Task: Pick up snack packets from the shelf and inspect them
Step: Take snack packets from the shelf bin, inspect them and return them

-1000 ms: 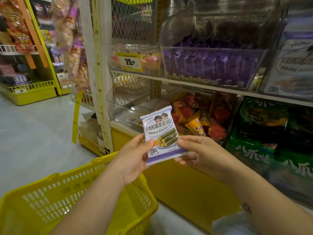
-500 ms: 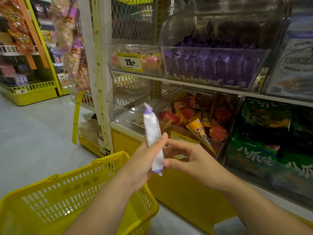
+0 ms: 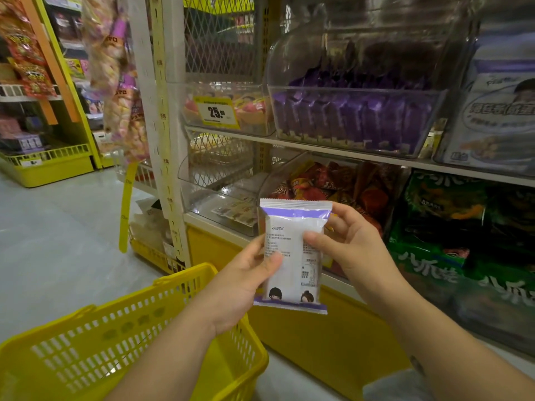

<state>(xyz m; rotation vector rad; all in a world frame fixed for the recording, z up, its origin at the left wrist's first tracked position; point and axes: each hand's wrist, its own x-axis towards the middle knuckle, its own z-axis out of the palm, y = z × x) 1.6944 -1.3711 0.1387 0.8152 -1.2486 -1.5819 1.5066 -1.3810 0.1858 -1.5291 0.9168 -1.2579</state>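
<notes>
A white and purple snack packet [image 3: 292, 273] is upright in front of the shelf, its printed back facing me. My left hand [image 3: 246, 282] grips its left edge with the thumb across the text. My right hand [image 3: 347, 250] holds its right edge and upper corner. Behind it stands the shelf [image 3: 333, 153] with clear bins of purple packets [image 3: 353, 120], red and orange packets [image 3: 327, 186] and green bags [image 3: 451, 227].
A yellow shopping basket [image 3: 130, 340] hangs at my left forearm, below the packet. A yellow price tag [image 3: 217, 111] reading 25 is clipped to a bin. Hanging snack bags [image 3: 115, 76] and a yellow rack [image 3: 46, 166] stand at left across the grey floor.
The packet has been turned over: a second ago its front faced me, then it was edge-on, and now its back faces me. Both hands have shifted their grip.
</notes>
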